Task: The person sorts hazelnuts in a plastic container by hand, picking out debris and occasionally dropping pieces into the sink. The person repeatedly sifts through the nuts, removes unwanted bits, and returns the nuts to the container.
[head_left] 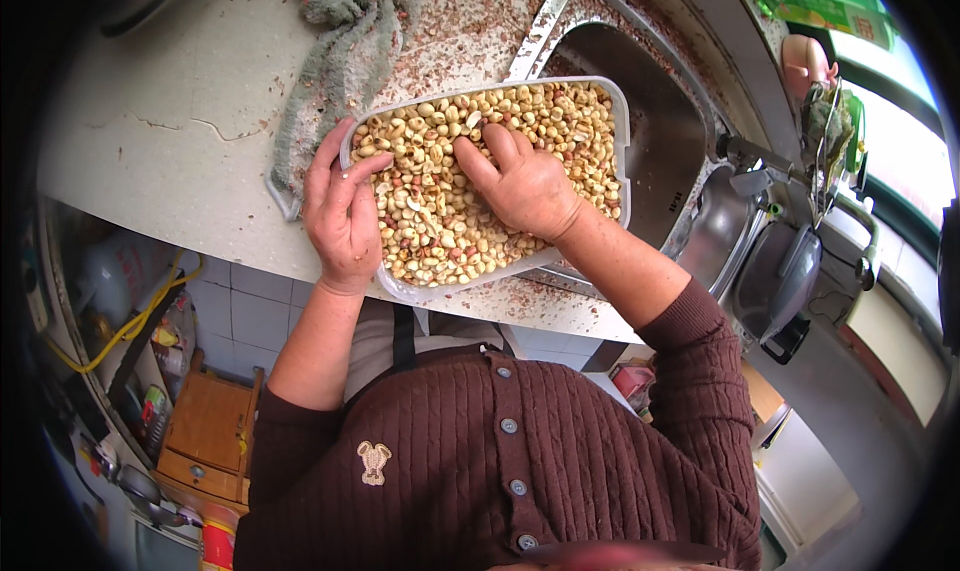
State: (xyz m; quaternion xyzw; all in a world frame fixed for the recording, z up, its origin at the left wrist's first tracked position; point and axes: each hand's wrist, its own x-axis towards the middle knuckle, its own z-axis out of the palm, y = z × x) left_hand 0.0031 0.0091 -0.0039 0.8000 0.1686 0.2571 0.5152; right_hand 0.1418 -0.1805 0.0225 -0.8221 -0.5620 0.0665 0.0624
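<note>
A translucent plastic container [627, 167] full of shelled peanuts [442, 250] sits tilted on the counter edge, overlapping the sink. Most peanuts are pale and skinless; a few keep reddish skins. My left hand [343, 215] grips the container's left side, with one finger over the rim and onto the nuts. Over the middle of the container, my right hand [525, 185] presses into the peanuts. Its fingertips are partly hidden among them, so whether it holds any cannot be seen.
A steel sink [637, 121] lies behind and to the right, its rim strewn with reddish skins. A grey-green towel [337, 76] lies left of the container on the pale countertop [187, 121]. A faucet [757, 151] and a dark pan [776, 278] are at right.
</note>
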